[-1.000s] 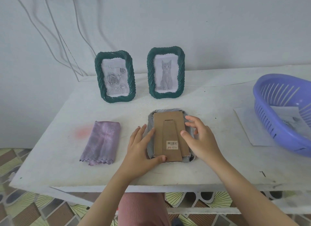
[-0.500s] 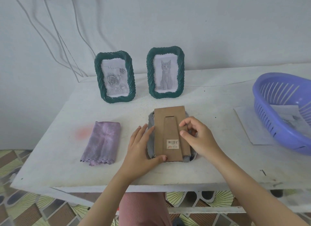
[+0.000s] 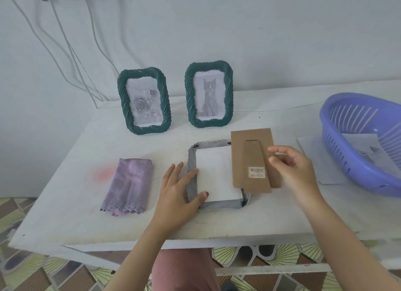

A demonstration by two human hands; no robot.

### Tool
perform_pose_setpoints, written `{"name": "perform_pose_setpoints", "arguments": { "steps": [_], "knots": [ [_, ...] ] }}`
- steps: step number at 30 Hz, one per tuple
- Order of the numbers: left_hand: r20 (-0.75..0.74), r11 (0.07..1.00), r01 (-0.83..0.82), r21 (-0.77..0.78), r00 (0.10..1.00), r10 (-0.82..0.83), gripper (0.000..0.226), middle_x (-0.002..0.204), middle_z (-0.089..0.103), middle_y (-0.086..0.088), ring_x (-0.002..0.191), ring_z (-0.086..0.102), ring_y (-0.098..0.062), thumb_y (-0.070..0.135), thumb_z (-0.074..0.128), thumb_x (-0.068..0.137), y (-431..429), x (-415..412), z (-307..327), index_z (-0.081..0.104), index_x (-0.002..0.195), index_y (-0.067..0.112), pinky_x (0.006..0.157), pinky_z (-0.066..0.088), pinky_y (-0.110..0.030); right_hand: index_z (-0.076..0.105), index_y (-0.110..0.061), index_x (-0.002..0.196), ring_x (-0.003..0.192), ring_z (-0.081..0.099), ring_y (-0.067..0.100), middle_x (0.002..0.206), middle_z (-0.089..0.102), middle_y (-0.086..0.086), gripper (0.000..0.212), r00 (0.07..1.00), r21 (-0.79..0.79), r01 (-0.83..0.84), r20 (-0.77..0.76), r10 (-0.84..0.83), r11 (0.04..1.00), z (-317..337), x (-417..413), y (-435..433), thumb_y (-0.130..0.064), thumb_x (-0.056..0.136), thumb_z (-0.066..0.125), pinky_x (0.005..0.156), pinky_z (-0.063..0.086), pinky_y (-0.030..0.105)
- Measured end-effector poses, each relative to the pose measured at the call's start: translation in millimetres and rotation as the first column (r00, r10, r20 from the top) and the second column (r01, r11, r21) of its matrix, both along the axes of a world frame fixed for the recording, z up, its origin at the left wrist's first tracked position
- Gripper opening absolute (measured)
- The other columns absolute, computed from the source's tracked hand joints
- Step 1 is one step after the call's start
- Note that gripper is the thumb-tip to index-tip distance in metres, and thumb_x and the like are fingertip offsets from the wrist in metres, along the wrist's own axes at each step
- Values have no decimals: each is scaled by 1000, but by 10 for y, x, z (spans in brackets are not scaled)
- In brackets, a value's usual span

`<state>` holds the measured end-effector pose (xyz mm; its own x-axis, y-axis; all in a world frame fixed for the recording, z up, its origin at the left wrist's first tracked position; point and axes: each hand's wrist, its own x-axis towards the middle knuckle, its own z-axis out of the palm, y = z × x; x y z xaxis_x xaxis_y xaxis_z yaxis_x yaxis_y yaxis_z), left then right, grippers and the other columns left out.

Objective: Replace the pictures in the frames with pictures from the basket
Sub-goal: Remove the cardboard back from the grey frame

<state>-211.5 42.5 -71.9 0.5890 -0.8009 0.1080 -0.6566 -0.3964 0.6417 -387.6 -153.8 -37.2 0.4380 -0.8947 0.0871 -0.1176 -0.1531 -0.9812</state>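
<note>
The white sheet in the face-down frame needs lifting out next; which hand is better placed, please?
Left, probably: the left hand rests on the frame with its thumb on the sheet, while the right hand pinches the cardboard back.

Single head view, close, angled forward-down over table [image 3: 217, 223] toward wall [image 3: 260, 30].

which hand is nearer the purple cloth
Left. The left hand rests on the face-down frame just right of the purple cloth; the right hand pinches the cardboard backing farther right.
</note>
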Motion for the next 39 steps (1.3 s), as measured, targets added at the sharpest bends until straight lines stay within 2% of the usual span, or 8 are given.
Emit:
{"name": "perform_pose_setpoints", "arguments": {
  "steps": [6, 13, 15, 20, 26, 31, 36, 39],
  "knots": [
    [-12, 1000, -17, -11, 1000, 17, 80, 152, 23, 1, 141, 3, -9, 71, 40, 61, -15, -15, 33, 44, 132, 36, 110, 6, -25, 67, -23, 86, 71, 54, 12, 72, 61, 1, 22, 980, 13, -4, -197, 7, 1000, -15, -342, -146, -2, 83, 62, 64, 39, 10],
    [-8, 1000, -18, -11, 1000, 18, 81, 151, 26, -1, 141, 6, -11, 71, 41, 60, -25, -27, 50, 46, 132, 34, 112, 9, -28, 66, -29, 90, 71, 52, 15, 83, 65, -6, 18, 873, -274, -79, -484, -66, 958, -65, -388, -100, -12, 81, 65, 64, 38, 21],
    [-4, 1000, -19, -4, 1000, 19, 81, 152, 26, 0, 141, 6, -11, 71, 40, 60, -21, -29, 50, 46, 132, 34, 112, 10, -29, 70, -27, 91, 82, 52, 18, 90, 62, -7, 17, 843, -349, -130, -532, -82, 928, -91, -362, -97, -14, 80, 66, 72, 38, 26],
    [-11, 1000, -20, 0, 1000, 20, 81, 152, 25, 0, 141, 5, -10, 71, 40, 59, -14, -28, 43, 45, 132, 36, 112, 9, -28, 71, -23, 96, 93, 52, 19, 99, 62, -3, 22, 864, -422, -106, -487, -127, 900, -96, -259, 30, -9, 83, 59, 79, 41, 30],
    [-17, 1000, -25, -9, 1000, 24, 80, 151, 26, -1, 141, 6, -11, 71, 42, 59, -16, -33, 42, 46, 131, 36, 112, 9, -28, 67, -23, 103, 82, 50, 6, 86, 64, -14, 25, 927, -455, -189, -375, 6, 870, -21, 94, 336, -10, 84, 58, 72, 35, 11],
    [-19, 999, -33, -10, 999, 33, 80, 151, 26, -2, 141, 6, -12, 71, 42, 58, -19, -35, 47, 48, 130, 36, 112, 9, -29, 62, -19, 113, 88, 54, 21, 90, 66, -2, 30, 854, -490, -282, -520, -17, 825, 0, 339, 453, -20, 83, 59, 74, 42, 30],
    [-20, 1000, -30, -4, 999, 30, 80, 152, 26, -2, 141, 6, -12, 71, 42, 58, -19, -35, 52, 47, 131, 36, 113, 9, -29, 61, -20, 112, 88, 56, 19, 87, 65, -4, 31, 855, -386, -264, -517, 29, 884, 12, 412, 479, -21, 81, 65, 75, 39, 27],
    [-19, 1000, -29, -1, 999, 29, 80, 152, 25, -1, 141, 5, -11, 71, 42, 58, -21, -37, 58, 46, 131, 37, 112, 9, -28, 63, -20, 104, 74, 56, 11, 79, 60, -8, 26, 869, -290, -230, -492, 61, 929, -7, 428, 448, -16, 79, 67, 63, 38, 18]
  ]
}}
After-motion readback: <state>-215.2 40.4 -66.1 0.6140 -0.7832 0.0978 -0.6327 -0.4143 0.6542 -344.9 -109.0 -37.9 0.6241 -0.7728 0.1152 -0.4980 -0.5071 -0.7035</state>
